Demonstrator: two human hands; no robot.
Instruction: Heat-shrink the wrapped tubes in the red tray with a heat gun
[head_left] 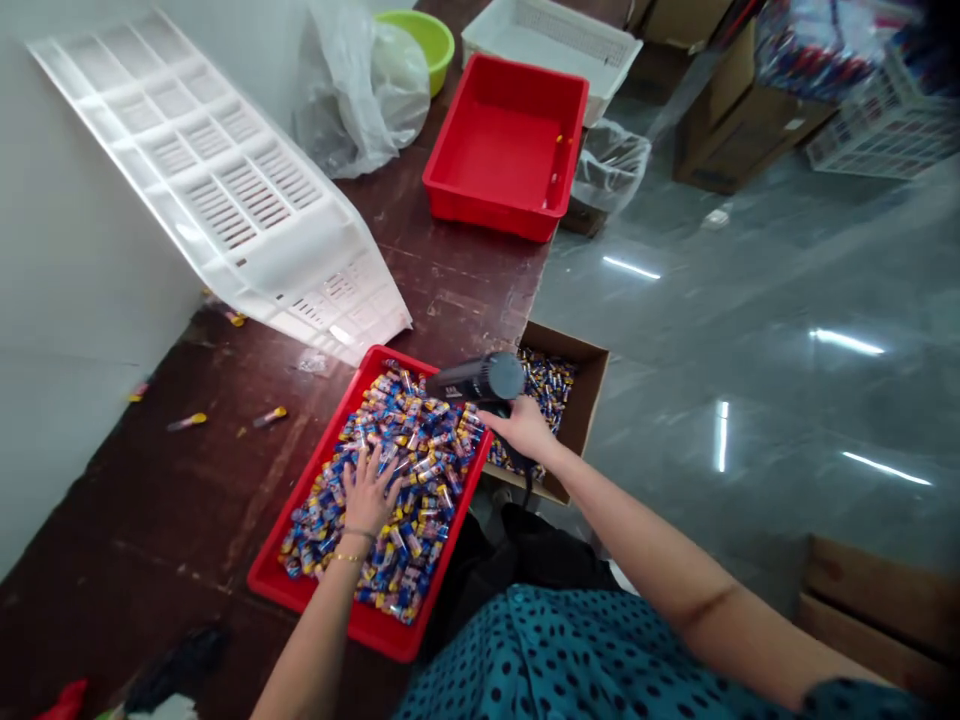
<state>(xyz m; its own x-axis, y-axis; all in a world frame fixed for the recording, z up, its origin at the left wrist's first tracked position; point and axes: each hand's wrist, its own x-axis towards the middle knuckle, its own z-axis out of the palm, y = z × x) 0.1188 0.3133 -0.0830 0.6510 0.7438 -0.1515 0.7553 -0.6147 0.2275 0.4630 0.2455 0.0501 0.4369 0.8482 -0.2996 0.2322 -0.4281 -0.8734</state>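
Observation:
My right hand (525, 430) is closed round the handle of a dark hair dryer (472, 380). Its barrel points left over the far end of a red tray (375, 640). Many small tubes (416, 465), blue-labelled with yellow ends, fill that tray in a loose heap. Fingers spread, my left hand (369, 495) rests on the heap near the tray's middle. The palm side and whatever lies beneath it are hidden. Just below the dryer, a cardboard box (589, 400) beside the table holds more of the same small tubes.
A white slatted plastic panel (225, 190) leans against the wall, its lower end near the tray. Behind stand a second red tray (502, 140), a white basket (551, 35), a green basin (424, 45) and a plastic bag (367, 90). Loose tubes (187, 422) lie left.

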